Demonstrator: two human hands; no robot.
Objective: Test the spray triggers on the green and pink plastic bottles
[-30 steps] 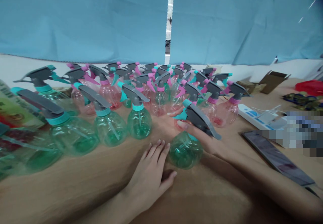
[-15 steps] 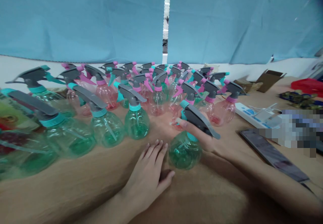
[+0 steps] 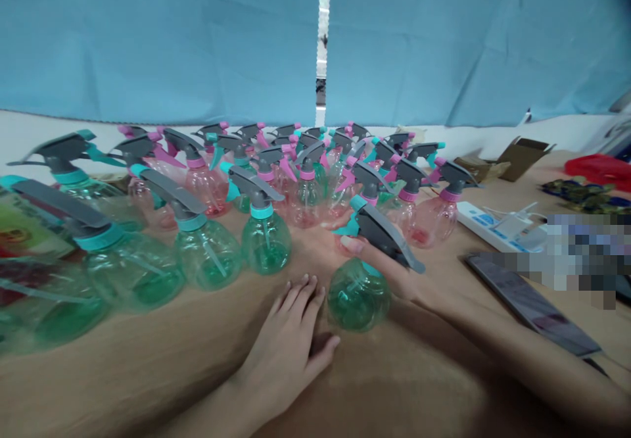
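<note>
My right hand (image 3: 392, 267) is closed around the neck of a green spray bottle (image 3: 359, 296) with a grey and teal trigger head, and its thumb lies across near the trigger. The bottle leans slightly; whether its base touches the table I cannot tell. My left hand (image 3: 293, 333) rests flat on the table (image 3: 409, 385), just left of that bottle, holding nothing, with its fingers stretched forward. Another green spray bottle (image 3: 267, 241) stands beyond the left fingertips, and a second green bottle (image 3: 210, 254) is beside it.
Several pink spray bottles (image 3: 436, 218) and green ones crowd the back and left. On the right lie a white power strip (image 3: 486, 224), a dark phone (image 3: 532, 303), an open cardboard box (image 3: 525, 158) and a red bag (image 3: 599, 170). A blue cloth (image 3: 172, 43) hangs behind.
The right thumb has shifted slightly down, and more of the teal trigger shows. The view has moved a little; my left hand stays flat on the table.
</note>
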